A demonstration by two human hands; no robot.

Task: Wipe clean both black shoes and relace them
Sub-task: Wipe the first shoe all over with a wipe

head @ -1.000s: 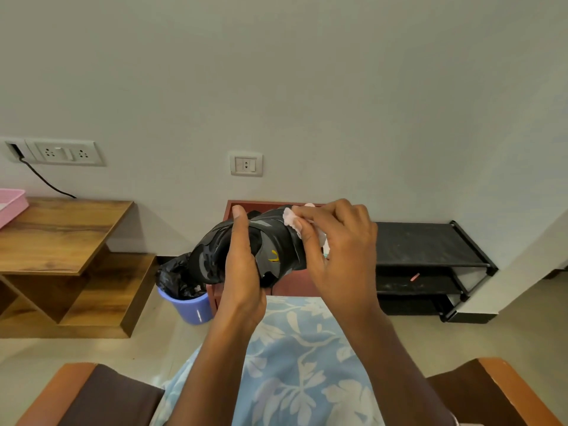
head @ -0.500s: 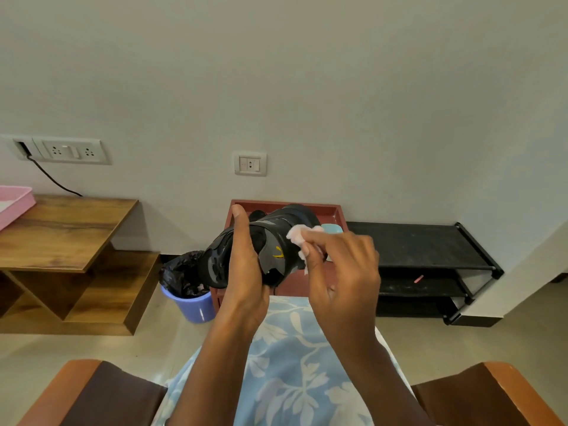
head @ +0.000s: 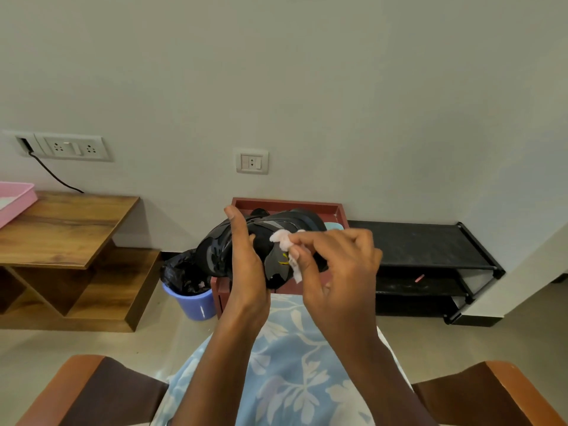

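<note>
Just then, my left hand (head: 246, 272) gripped the black shoe (head: 215, 253) round its middle, thumb pointing up across the upper. It held the shoe raised above my lap, in front of the far wall. My right hand (head: 338, 272) pinched a small white wipe (head: 282, 238) between thumb and fingertips, the wad touching the shoe's side just right of my left hand. Behind the shoe sat a reddish-brown box (head: 289, 204) with a raised rim. Left of it, on the floor, was a blue bin (head: 196, 305) lined with a black bag. A black shoe rack (head: 424, 244) stood to the right against the wall. A wooden table (head: 67, 222) carrying a pink tray (head: 18, 198) was far left. A blue floral cloth (head: 292, 364) covered my lap.
</note>
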